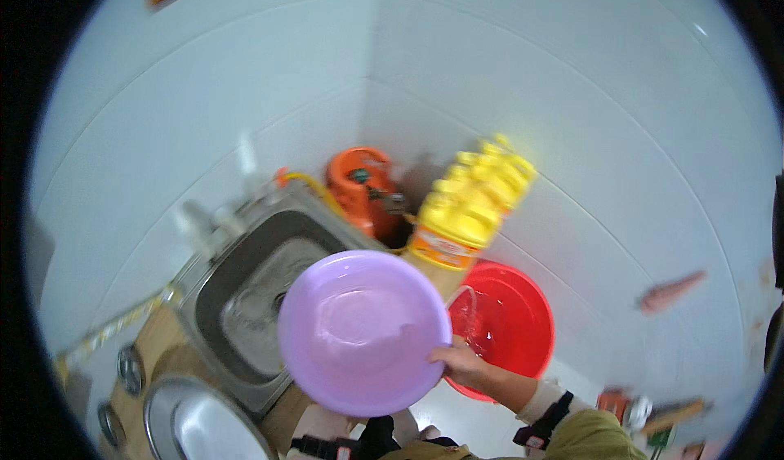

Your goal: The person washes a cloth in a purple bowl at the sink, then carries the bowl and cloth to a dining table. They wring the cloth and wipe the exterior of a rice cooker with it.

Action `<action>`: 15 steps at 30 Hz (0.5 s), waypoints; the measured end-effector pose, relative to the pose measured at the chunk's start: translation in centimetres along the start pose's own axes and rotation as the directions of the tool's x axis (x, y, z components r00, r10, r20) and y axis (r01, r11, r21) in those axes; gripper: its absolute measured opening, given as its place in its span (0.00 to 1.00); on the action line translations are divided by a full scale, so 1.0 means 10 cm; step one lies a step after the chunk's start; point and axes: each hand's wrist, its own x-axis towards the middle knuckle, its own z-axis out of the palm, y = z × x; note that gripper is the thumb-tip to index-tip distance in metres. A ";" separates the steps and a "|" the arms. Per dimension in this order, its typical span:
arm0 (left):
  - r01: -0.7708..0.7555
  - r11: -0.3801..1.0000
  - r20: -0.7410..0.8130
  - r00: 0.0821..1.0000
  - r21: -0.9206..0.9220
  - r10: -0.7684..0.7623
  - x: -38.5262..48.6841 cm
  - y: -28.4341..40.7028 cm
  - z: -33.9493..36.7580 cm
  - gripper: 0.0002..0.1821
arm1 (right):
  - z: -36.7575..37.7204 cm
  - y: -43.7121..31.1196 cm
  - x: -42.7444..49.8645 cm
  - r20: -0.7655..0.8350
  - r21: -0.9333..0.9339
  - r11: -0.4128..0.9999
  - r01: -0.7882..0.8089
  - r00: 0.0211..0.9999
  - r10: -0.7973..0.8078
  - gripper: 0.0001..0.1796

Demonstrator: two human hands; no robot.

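A light purple plastic basin (364,331) is held up in front of me, overlapping the right side of a stainless steel sink (229,337). My right hand (462,362) grips its lower right rim, thumb on the inner side. The basin's inside looks wet and shiny; whether it holds water is unclear. My left sleeve and wristband show below the basin, but the hand itself is hidden, so its hold cannot be seen. Just beyond my right wrist stands a red plastic bucket (520,319) with some water and a pale hose or stream inside.
Several yellow plastic jugs (474,202) stand in a row by the wall. An orange gas cylinder (352,181) sits in the corner. Blurred taps (223,224) line the sink's back edge. A metal bowl (202,423) lies on the wooden counter (162,331) at left.
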 end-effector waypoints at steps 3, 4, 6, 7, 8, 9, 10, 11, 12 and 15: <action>0.076 0.992 0.010 0.997 0.103 -0.077 -0.28 -0.27 0.14 0.26 | -0.28 0.14 -0.35 0.026 0.047 0.997 0.055 0.998 -0.056 0.26; 0.106 0.983 0.019 0.994 0.147 -0.110 -0.38 -0.39 0.23 0.26 | -0.38 0.22 -0.53 -0.001 0.075 0.992 0.098 0.995 -0.099 0.26; 0.141 0.964 0.030 0.988 0.226 -0.151 -0.57 -0.63 0.36 0.27 | -0.62 0.40 -0.80 -0.014 0.157 0.968 0.197 0.980 -0.197 0.25; 0.160 0.950 0.037 0.984 0.269 -0.176 -0.66 -0.77 0.45 0.27 | -0.75 0.49 -0.97 -0.059 0.161 0.964 0.214 0.977 -0.207 0.25; 0.179 0.933 0.042 0.979 0.313 -0.202 -0.78 -0.91 0.53 0.27 | -0.88 0.62 -1.17 -0.105 0.166 0.959 0.228 0.971 -0.213 0.24; 0.186 0.913 0.049 0.975 0.363 -0.218 -0.85 -1.06 0.60 0.27 | -1.00 0.75 -1.32 -0.146 0.175 0.956 0.237 0.966 -0.213 0.24; 0.184 0.892 0.055 0.973 0.413 -0.226 -0.94 -1.20 0.66 0.27 | -1.13 0.89 -1.51 -0.217 0.193 0.958 0.212 0.961 -0.169 0.23; 0.177 0.868 0.049 0.973 0.465 -0.225 -0.99 -1.35 0.72 0.27 | -1.25 1.02 -1.67 -0.245 0.228 0.931 0.284 0.942 -0.227 0.23; 0.155 0.842 0.049 0.977 0.518 -0.209 -0.94 -1.42 0.75 0.27 | -1.27 1.12 -1.78 -0.300 0.249 0.920 0.304 0.927 -0.225 0.23; 0.210 0.848 0.234 0.904 0.487 -0.359 -0.81 -1.81 0.85 0.26 | -1.56 1.54 -2.36 -0.443 0.277 0.881 0.384 0.864 -0.237 0.23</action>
